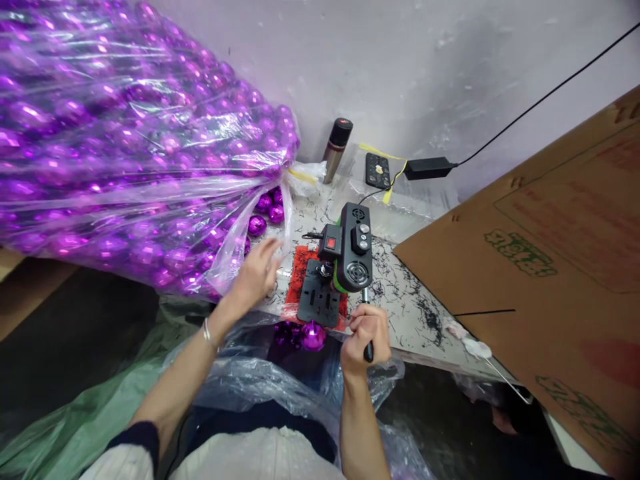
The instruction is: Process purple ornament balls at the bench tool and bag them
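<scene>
My right hand [367,335] is wrapped round the black-tipped lever handle [369,351] of a small black bench machine [356,247]. The machine has a red switch, round vents and a slotted base plate [319,300], which sits on a red mat [299,261]. My left hand [257,272] is held by the mouth of a clear plastic bag [227,267], fingers apart and slightly bent, with nothing visible in them. Just beyond its fingertips lie shiny purple balls [257,225]. Another purple ball [313,336] shows below the base plate, at the table's front edge.
The big bag bulges with purple balls [150,140] on the left. Behind the machine are a dark flask [337,150], a phone [377,171] and a power adapter [428,168]. A large cardboard box [540,260] stands right. Black shreds litter the table [400,320].
</scene>
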Motion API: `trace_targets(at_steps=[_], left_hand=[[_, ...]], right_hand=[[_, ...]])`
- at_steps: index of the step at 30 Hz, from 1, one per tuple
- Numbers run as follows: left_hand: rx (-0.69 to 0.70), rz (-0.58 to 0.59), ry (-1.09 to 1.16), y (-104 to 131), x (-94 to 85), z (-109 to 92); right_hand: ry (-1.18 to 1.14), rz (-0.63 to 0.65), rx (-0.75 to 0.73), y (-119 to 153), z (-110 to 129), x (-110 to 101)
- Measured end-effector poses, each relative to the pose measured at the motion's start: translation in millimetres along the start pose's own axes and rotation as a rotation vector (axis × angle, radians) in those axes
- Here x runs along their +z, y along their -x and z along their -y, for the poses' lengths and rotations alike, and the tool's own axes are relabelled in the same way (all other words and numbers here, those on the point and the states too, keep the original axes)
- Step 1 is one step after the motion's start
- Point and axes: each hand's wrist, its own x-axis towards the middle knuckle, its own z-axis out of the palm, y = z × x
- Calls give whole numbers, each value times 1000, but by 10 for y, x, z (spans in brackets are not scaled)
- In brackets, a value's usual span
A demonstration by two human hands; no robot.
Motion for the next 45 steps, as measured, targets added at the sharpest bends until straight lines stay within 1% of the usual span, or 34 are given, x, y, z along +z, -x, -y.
trace_targets(at_steps=[1,3,4,6,8,11,12,14,17,18,20,21,22,24,27,29,31,34,36,38,40,45], left_hand=[[-64,-23,-49,-250,-50,132],[-194,11,-151,-690,-88,380],[-256,34,-188,-857,-80,478],[-326,83,-233,-1062,-40,599],[-367,97,-210,-1120,-9,615],[-413,62,-73,-1037,-61,500],[-429,48,7,-983,-108,441],[-471,24,248,-838,-222,314],[-544,22,711,-532,-358,124],[-556,42,812,-411,-374,62],[-571,99,921,-157,-339,-61],[-580,126,942,-33,-287,-123],[-591,145,950,84,-213,-185],[-616,174,950,280,-8,-300],[-613,199,938,454,364,-413],[-540,195,872,496,582,-423],[-431,167,700,498,732,-387],[-258,150,374,471,827,-306],[-146,169,238,448,846,-271],[-56,185,178,428,864,-264],[4,180,149,411,896,-279],[76,164,116,384,1009,-338]], right_hand=[[1,7,-9,4,-7,-3],[6,15,-31,-3,-13,-8],[9,17,-39,-7,-14,-8],[13,15,-50,-13,-16,-4],[11,6,-57,-12,-19,4],[5,8,-66,-16,-17,10],[4,14,-67,-21,-13,8],[-3,23,-67,-39,4,1],[-13,31,-46,-85,47,-9],[-15,32,-36,-104,65,-11],[-23,27,-16,-148,104,-11],[-30,23,-9,-173,124,-10],[-39,18,-5,-199,145,-10],[-55,13,6,-256,185,-9],[-64,19,21,-341,238,-15],[-58,31,28,-385,265,-22],[-45,45,33,-407,279,-31],[-36,58,30,-404,278,-40],[-41,60,22,-387,268,-42],[-49,59,13,-368,256,-43],[-56,59,10,-352,245,-45],[-52,70,11,-323,225,-55]])
